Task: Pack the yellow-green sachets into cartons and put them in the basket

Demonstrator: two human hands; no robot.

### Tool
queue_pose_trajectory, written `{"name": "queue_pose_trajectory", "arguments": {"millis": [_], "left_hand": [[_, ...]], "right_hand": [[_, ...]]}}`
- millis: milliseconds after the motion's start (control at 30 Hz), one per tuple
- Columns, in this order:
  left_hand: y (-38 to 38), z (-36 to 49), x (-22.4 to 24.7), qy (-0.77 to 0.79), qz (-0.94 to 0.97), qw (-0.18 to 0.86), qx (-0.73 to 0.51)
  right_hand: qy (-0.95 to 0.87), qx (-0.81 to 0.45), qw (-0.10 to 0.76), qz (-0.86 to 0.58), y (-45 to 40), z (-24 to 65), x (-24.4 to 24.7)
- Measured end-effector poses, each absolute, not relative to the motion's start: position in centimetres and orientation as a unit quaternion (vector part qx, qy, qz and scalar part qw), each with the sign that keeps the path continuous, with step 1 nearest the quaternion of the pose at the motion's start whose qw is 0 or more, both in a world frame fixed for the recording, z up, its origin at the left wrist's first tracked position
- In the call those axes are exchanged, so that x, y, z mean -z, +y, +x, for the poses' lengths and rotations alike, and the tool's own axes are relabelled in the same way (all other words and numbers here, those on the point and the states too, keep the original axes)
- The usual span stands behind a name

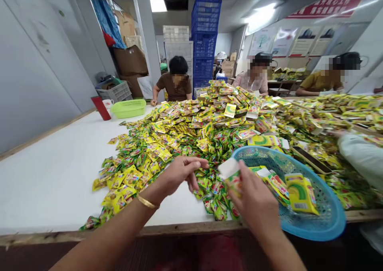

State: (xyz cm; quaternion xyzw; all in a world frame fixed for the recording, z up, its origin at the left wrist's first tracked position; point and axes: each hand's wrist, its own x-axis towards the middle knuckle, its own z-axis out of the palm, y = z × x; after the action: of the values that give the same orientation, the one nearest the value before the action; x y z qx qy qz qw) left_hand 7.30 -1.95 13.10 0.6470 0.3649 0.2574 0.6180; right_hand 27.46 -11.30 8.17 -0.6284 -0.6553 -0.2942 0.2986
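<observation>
My right hand (254,195) grips a small yellow-green carton (233,179). The carton's white end flap stands up, and the fingers hide part of its printed side. To the left, my left hand (184,171) hovers over the packets with its index finger stretched out and the other fingers hanging apart; I see nothing in it. Below both hands lie many small green sachets (218,207), with yellow sachets (131,177) further left. Beside my right hand sits a blue perforated basket (329,223) holding several yellow cartons (299,193).
A tall heap of yellow cartons (221,99) spreads across the white table (60,159). A light-green basket (128,108) and a red box (101,108) stand at the far left. Co-workers sit opposite; another person's sleeve (362,155) reaches in from the right.
</observation>
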Motion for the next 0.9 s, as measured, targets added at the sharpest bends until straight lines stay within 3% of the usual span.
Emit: {"name": "queue_pose_trajectory", "arguments": {"millis": [133, 200, 333, 667, 900], "left_hand": [[4.7, 10.7, -11.1, 0.506, 0.784, 0.262, -0.247], [7.8, 13.1, -9.7, 0.518, 0.798, 0.184, -0.246], [11.1, 15.9, -7.3, 0.527, 0.797, 0.172, -0.241], [11.7, 13.9, -5.4, 0.532, 0.76, 0.268, -0.26], [9.2, 19.3, -4.9, 0.514, 0.755, 0.274, -0.299]], "right_hand": [[-0.56, 0.309, 0.203, -0.742, -10.2, 32.4, -10.1], [-0.554, 0.316, 0.203, -0.743, -9.2, 32.5, -10.8], [-0.631, 0.267, 0.276, -0.674, -6.8, 28.6, -11.5], [-0.662, 0.159, 0.253, -0.688, -5.3, 22.0, -5.0], [-0.664, 0.209, 0.211, -0.686, -2.4, 23.2, -10.7]]}}
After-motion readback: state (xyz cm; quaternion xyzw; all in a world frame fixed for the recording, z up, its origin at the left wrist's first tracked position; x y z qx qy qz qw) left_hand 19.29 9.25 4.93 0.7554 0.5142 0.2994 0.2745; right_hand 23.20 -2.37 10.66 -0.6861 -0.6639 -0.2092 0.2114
